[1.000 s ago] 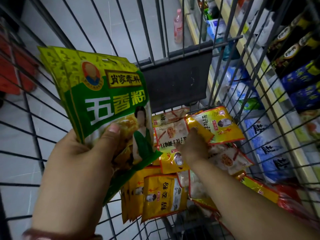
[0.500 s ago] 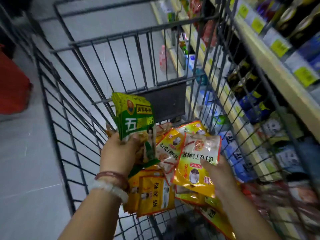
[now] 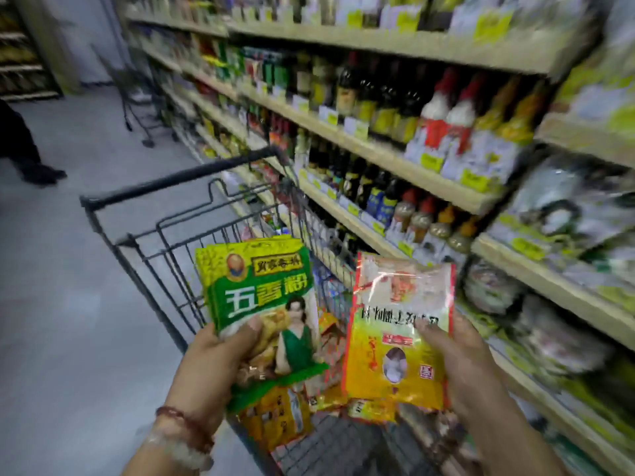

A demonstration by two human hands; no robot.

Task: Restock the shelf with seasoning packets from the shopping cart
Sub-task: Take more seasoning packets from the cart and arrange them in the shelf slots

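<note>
My left hand point(image 3: 209, 365) grips a small stack of green seasoning packets point(image 3: 261, 297) upright above the shopping cart point(image 3: 144, 214). My right hand point(image 3: 464, 365) holds a yellow and red seasoning packet point(image 3: 398, 338) upright beside them, thumb across its front. More yellow packets point(image 3: 275, 417) lie at the bottom of the cart, partly hidden by what I hold. The shelf point(image 3: 395, 156) runs along the right, blurred by motion.
Dark sauce bottles point(image 3: 374, 97) and red-capped bottles point(image 3: 446, 115) fill the middle shelves. Bagged goods point(image 3: 563, 207) sit on the shelves at far right. Grey aisle floor point(image 3: 68, 304) spreads to the left, with a person's leg and shoe point(image 3: 31, 159) at the far left.
My view swung up from the cart to the shelves. My right hand lifted the yellow packet out of the cart and higher. The green packets stayed in my left hand.
</note>
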